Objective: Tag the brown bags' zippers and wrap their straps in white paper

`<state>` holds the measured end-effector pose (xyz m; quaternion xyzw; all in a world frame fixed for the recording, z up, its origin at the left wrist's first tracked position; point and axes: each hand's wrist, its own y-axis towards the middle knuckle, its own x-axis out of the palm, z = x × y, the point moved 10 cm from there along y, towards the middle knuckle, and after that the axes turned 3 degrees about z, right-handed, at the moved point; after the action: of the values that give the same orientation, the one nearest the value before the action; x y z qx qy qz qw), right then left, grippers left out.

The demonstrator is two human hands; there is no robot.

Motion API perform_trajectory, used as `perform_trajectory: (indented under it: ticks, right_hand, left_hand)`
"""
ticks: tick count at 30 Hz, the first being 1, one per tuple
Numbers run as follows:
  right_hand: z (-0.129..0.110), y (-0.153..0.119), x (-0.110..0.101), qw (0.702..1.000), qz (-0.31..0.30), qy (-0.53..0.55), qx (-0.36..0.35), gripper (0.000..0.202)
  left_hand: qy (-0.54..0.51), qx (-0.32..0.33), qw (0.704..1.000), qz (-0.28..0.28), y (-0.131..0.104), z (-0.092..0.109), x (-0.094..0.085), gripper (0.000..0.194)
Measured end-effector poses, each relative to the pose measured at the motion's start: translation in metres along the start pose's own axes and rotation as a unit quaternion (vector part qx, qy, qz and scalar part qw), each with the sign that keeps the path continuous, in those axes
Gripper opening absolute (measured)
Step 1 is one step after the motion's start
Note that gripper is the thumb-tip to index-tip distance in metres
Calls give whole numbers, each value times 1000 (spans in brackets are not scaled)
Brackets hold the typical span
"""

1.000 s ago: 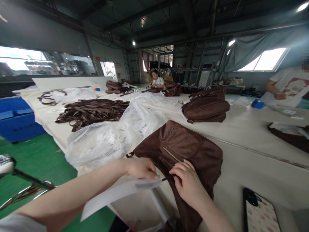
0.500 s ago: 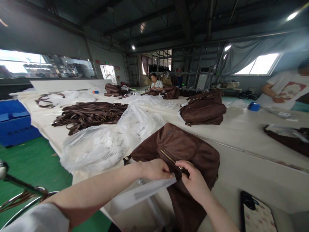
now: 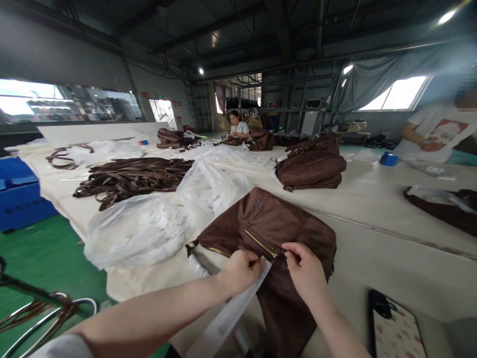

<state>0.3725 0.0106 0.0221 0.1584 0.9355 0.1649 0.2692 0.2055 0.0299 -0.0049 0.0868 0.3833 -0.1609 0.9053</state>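
Note:
A dark brown leather bag (image 3: 294, 214) lies flat in front of me, with a short brass zipper (image 3: 261, 242) across its face and a small label above it. My left hand (image 3: 242, 268) is closed, pinching the top end of a translucent white strip (image 3: 231, 315) that hangs down toward me. My right hand (image 3: 306, 268) is over the bag just right of the zipper's lower end. Its thumb and index finger are drawn together; whether something small sits between them I cannot make out. A white-wrapped strap end (image 3: 197, 266) lies at the bag's left.
Clear plastic bags (image 3: 139, 231) lie left of the brown bag, with a heap of brown straps (image 3: 134, 176) behind. Another brown bag (image 3: 311, 166) stands farther back. A phone (image 3: 397, 325) lies at lower right. Two people are at the tables, one far, one right.
My left hand has shifted slightly, and the strip has swung to a steeper slant. My right hand has moved a little right, off the zipper's end, with its fingers more curled.

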Motion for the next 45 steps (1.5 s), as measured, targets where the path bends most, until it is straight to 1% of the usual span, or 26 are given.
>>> perform_trajectory:
  ticks: [2,4,6,8,11,15,18,24,27,29,31,33,35,37,41,45]
  right_hand:
    - [-5,-3,9,998,-30,-41,-32,22]
    - [-9,-7,22,992,-75,-76,-61,21]
    - [-9,-11,32,987,-107,-96,-67,19]
    - [-7,-13,38,987,-118,-96,-60,18]
    - [-3,-14,40,990,-120,-71,-36,20]
    - [5,-11,29,996,-78,-47,17,22]
    - [8,-9,23,997,-60,-41,33,22]
    - [18,-7,25,995,-68,-33,59,23]
    - [21,-6,24,994,-72,-35,78,23]
    - [19,-6,24,991,-86,-63,86,21]
    - [18,-9,28,982,-125,-105,97,20]
    - [24,-17,37,965,-181,-120,149,31]
    - [34,-30,48,944,-229,-99,216,39]
    - [42,-42,59,928,-259,-65,261,39]
    - [51,-56,80,908,-293,10,298,28]
    - [56,-59,88,895,-292,85,326,24]
  left_hand:
    - [-25,-23,999,-14,-7,-10,2,38]
    - [-37,-42,998,-42,-15,-18,6,41]
    - [-30,-44,997,-59,-21,-22,8,42]
    - [-14,-29,997,-64,-23,-19,8,41]
    - [9,-7,998,-54,-17,-13,7,38]
    - [31,5,999,-38,-1,-6,9,36]
    - [36,20,999,-32,7,-3,12,36]
    - [15,49,998,-34,18,-2,19,39]
    - [11,63,998,-22,21,1,20,39]
    - [7,64,998,-9,24,3,20,39]
    - [2,59,998,1,26,4,20,40]
    - [-2,50,999,10,29,3,19,42]
    - [2,36,999,16,30,1,17,44]
    - [8,19,1000,13,31,-2,16,45]
    - [3,-4,1000,-17,31,-6,21,43]
    - [-2,-5,1000,-24,32,-4,26,37]
